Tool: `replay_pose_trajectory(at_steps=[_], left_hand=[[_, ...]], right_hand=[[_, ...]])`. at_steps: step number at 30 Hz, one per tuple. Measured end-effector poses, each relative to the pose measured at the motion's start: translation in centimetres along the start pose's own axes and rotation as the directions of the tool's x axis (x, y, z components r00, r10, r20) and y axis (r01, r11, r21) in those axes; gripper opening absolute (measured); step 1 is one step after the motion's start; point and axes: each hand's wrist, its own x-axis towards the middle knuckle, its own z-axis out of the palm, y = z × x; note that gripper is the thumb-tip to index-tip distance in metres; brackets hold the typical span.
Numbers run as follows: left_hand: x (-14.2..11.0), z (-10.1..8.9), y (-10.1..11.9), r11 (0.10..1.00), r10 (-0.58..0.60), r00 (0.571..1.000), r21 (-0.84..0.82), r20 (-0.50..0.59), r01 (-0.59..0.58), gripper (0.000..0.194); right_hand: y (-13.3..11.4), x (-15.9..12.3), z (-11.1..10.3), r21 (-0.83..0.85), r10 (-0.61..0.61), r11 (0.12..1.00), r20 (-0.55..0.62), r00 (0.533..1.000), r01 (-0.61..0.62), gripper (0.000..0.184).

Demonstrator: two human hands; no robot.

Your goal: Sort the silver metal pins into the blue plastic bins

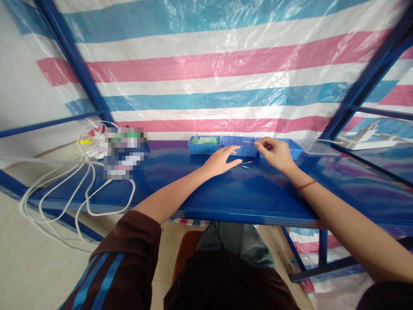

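My left hand (221,162) hovers over the blue table with thumb and fingers apart, nothing held. Just beyond its thumb lie a few thin metallic sticks (245,162), too small to make out exactly. My right hand (275,153) is pinched closed at the front of the blue bins, with a thin stick (249,142) at its fingertips. Behind that stick stands the middle blue bin (237,151). The left blue bin (204,149) holds green pieces in clear wrapping. Part of the right blue bin (295,149) is hidden by my right hand.
White cables (93,211) loop over the table's left end beside a blurred-out pile (125,153). A clear plastic lid (321,148) lies right of the bins. Blue metal posts (350,97) flank the table (226,198), with striped sheeting (209,64) behind it.
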Motion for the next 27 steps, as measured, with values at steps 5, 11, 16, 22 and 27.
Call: replay_pose_trajectory(at_steps=[5, 11, 16, 22, 27], left_hand=[[0.0, 0.3, -0.6, 0.982, 0.009, 0.944, 0.176, 0.329, -0.07, 0.043], [0.3, 0.5, -0.5, 0.975, 0.05, 0.942, 0.188, 0.332, -0.119, 0.031], [0.3, 0.6, -0.5, 0.959, 0.057, 0.954, 0.249, 0.293, -0.134, 0.028], [0.4, 1.0, -1.2, 0.959, 0.066, 0.96, 0.25, 0.272, -0.137, 0.027], [0.3, 1.0, -1.1, 0.977, 0.06, 0.97, 0.185, 0.237, -0.106, 0.021]], right_hand=[[5.0, 1.7, -2.0, -0.314, 0.11, 0.932, -0.232, 0.966, -0.182, 0.032], [6.3, 1.4, -2.4, -0.46, 0.093, 0.878, -0.114, 0.989, -0.135, 0.038], [2.2, 0.3, -0.1, -0.208, -0.165, 0.943, 0.387, 0.907, 0.26, 0.03], [-0.5, -1.4, 2.8, -0.131, -0.281, 0.899, 0.562, 0.778, 0.418, 0.029], [0.0, -1.5, 3.0, -0.105, -0.229, 0.933, 0.565, 0.792, 0.344, 0.022]])
